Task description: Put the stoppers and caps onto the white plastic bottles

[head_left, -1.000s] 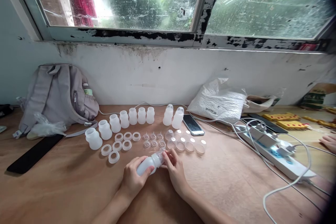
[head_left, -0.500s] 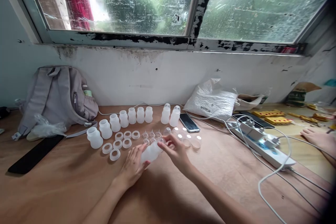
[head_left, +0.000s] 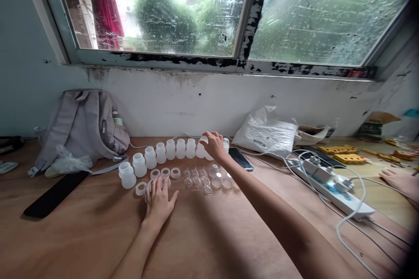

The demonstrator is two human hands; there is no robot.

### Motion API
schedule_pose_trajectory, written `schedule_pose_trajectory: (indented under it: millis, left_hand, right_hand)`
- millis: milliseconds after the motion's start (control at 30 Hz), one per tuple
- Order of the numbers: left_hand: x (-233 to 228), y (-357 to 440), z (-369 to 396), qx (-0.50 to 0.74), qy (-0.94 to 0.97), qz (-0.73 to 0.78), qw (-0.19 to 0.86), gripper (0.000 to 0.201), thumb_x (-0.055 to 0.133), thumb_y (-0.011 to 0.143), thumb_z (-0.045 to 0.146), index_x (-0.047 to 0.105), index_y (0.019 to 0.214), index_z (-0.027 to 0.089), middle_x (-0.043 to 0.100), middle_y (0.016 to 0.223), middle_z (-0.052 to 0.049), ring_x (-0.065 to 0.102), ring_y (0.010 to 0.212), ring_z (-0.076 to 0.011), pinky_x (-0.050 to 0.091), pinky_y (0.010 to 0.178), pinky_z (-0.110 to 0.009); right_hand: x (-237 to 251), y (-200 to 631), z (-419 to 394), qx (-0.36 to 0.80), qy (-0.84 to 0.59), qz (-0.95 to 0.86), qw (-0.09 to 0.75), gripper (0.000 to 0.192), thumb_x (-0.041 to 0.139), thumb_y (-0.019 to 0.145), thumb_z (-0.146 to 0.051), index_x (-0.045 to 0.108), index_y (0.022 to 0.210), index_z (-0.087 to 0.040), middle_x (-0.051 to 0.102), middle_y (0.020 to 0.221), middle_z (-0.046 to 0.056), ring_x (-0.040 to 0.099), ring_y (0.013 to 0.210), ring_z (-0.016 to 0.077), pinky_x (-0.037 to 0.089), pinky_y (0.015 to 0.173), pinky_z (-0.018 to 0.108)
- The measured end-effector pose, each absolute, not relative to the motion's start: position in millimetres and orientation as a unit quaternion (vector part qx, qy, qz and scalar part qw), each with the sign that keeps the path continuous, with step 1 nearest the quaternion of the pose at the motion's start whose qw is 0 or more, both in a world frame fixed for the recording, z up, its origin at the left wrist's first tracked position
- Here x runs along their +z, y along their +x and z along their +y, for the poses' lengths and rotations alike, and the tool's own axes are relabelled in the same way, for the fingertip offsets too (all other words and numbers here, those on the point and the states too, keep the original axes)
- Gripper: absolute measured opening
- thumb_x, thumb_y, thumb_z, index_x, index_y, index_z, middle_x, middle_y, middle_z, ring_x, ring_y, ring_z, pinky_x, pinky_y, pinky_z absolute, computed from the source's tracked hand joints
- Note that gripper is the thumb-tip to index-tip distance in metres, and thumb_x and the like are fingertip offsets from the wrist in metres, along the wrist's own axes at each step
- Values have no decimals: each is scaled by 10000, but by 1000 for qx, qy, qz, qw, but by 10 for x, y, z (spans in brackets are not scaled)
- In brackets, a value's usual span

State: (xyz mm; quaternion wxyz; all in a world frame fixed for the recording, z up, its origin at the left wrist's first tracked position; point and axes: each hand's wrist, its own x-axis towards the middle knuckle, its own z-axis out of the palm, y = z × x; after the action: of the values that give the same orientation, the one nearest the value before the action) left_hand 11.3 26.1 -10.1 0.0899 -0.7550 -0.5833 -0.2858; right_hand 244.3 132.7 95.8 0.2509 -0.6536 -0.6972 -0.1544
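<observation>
Grasping a translucent white plastic bottle (head_left: 203, 147) at frame centre (end of the bottle row): right hand (head_left: 214, 144). Resting flat, fingers spread, on white plastic rings (head_left: 141, 188) below: left hand (head_left: 159, 201).

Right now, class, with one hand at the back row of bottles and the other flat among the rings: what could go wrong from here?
1. The right hand grips a bottle packed between upright neighbours; a nudge might topple the row of bottles.
2. The right forearm hangs just above the clear caps; lowering it could scatter them.
3. The left hand rests on the white rings and may push them out of line.
</observation>
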Motion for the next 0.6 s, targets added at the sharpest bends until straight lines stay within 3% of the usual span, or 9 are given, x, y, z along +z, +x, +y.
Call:
schedule_pose_trajectory:
  millis: [300, 500, 600]
  left_hand:
    - [105, 33, 281, -297, -737, -603, 65, 219, 464, 781, 263, 592, 949, 208, 562, 1017, -87, 494, 916, -237, 363, 764, -360]
    - [152, -60, 311, -259, -726, -635, 46, 211, 488, 757, 265, 589, 936, 218, 552, 1005, -79, 485, 926, -236, 346, 777, -355]
    - [212, -169, 312, -219, -703, -677, 24, 227, 483, 747, 338, 562, 907, 199, 544, 940, -79, 496, 897, -239, 362, 745, -343]
  right_hand:
    - [843, 2444, 1619, -159, -670, -692, 218, 235, 497, 797, -197, 478, 1029, -168, 633, 890, 109, 451, 1016, 255, 225, 834, 405]
    - [893, 2441, 1546, -180, -659, -696, 221, 297, 532, 774, -234, 472, 1059, -181, 541, 1121, 123, 364, 1118, 276, 202, 894, 456]
    - [895, 2399, 1307, -192, -629, -699, 280, 298, 472, 809, -252, 455, 1093, -166, 506, 1163, 130, 385, 1109, 263, 266, 887, 415]
